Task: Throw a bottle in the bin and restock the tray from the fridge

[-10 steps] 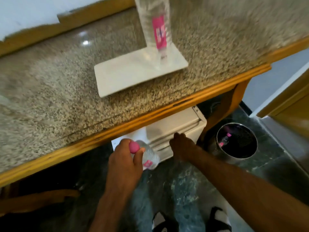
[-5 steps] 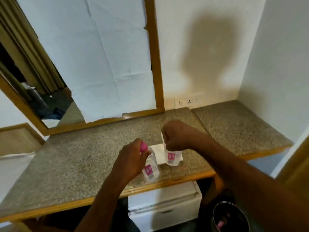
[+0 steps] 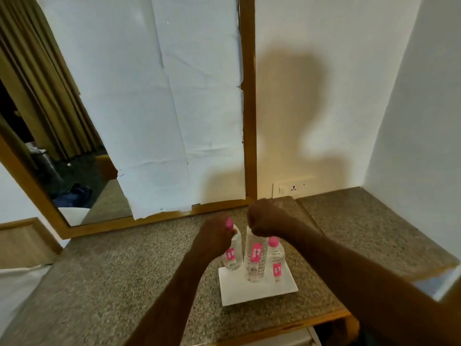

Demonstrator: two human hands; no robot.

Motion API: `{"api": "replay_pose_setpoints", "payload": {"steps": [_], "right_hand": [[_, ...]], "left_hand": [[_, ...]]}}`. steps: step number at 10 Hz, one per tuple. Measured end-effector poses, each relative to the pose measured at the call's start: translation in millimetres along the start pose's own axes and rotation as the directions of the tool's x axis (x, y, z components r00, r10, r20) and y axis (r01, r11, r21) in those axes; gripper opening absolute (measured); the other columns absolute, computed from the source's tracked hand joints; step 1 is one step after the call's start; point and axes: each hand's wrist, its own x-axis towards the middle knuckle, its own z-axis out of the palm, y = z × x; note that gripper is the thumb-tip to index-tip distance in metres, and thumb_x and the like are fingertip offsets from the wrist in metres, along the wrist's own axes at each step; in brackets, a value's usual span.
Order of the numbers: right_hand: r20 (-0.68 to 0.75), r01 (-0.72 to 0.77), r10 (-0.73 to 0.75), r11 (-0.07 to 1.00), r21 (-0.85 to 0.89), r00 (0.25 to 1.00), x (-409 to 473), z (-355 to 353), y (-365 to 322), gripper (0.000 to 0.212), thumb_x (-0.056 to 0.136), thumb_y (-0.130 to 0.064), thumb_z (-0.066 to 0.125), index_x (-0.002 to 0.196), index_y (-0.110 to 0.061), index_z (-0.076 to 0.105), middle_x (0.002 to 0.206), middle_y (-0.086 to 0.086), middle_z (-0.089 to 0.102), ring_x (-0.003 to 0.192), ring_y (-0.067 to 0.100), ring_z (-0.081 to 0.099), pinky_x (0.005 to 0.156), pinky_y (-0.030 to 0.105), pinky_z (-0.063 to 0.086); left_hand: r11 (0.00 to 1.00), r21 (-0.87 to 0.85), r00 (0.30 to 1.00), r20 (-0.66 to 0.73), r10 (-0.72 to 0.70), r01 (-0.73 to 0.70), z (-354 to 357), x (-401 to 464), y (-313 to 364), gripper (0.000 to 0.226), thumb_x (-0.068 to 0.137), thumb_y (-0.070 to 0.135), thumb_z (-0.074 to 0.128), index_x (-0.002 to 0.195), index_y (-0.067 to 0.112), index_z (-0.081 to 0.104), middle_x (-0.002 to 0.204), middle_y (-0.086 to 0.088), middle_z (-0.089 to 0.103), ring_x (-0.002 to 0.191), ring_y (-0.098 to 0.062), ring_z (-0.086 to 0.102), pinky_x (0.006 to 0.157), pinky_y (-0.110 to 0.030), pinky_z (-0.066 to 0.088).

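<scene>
Your left hand (image 3: 214, 236) and right hand (image 3: 267, 221) each clasp a bottle top, restocking the tray (image 3: 259, 293), nearly done, both unreleased.

The right hand (image 3: 268, 218) covers the top of the middle bottle (image 3: 254, 260), so its cap cannot be seen. The left hand (image 3: 214, 233) hides most of the left bottle's (image 3: 233, 255) neck and shoulder. The fridge (image 3: 294, 339) is cut off by the bottom edge, and the bottle labels are too blurred to read.
</scene>
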Motion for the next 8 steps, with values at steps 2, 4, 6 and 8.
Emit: {"api": "replay_pose_setpoints", "payload": {"steps": [2,4,6,8], "right_hand": [[0.045,0.067,-0.066,0.998,-0.013,0.997,19,47,2,0.019,0.077,0.002,0.067,0.092,-0.01,0.065,0.097,0.007,0.066,0.09,0.018,0.062,0.079,0.03,0.053],[0.068,0.085,-0.086,0.996,0.006,0.994,26,62,17,0.023,0.077,0.005,0.067,0.095,-0.009,0.063,0.099,0.008,0.066,0.091,0.019,0.061,0.076,0.027,0.052],[0.087,0.068,-0.072,0.996,0.05,0.994,30,71,28,0.03,0.075,0.005,0.068,0.097,-0.013,0.059,0.101,0.008,0.063,0.091,0.02,0.058,0.077,0.031,0.054],[0.156,0.099,-0.106,0.994,0.056,0.982,33,74,31,0.046,0.073,0.002,0.07,0.111,-0.019,0.054,0.111,0.004,0.061,0.099,0.022,0.058,0.079,0.034,0.052]], "left_hand": [[0.997,-0.03,0.99,0.131,-0.06,0.065,30,15,-23,0.022,0.086,0.019,0.066,0.102,0.006,0.058,0.102,-0.014,0.064,0.091,-0.025,0.06,0.08,-0.037,0.052],[0.994,-0.05,0.978,0.19,-0.086,0.097,52,13,-30,0.022,0.088,0.02,0.064,0.102,0.004,0.057,0.103,-0.016,0.063,0.092,-0.027,0.059,0.08,-0.038,0.05],[0.987,-0.103,0.978,0.184,-0.099,0.12,62,13,-33,0.022,0.086,0.019,0.066,0.101,0.006,0.057,0.1,-0.014,0.065,0.084,-0.021,0.058,0.073,-0.032,0.046],[0.982,-0.132,0.958,0.272,-0.096,0.136,55,13,-32,0.025,0.085,0.023,0.067,0.104,0.01,0.056,0.104,-0.01,0.065,0.084,-0.015,0.055,0.072,-0.027,0.044]]}}
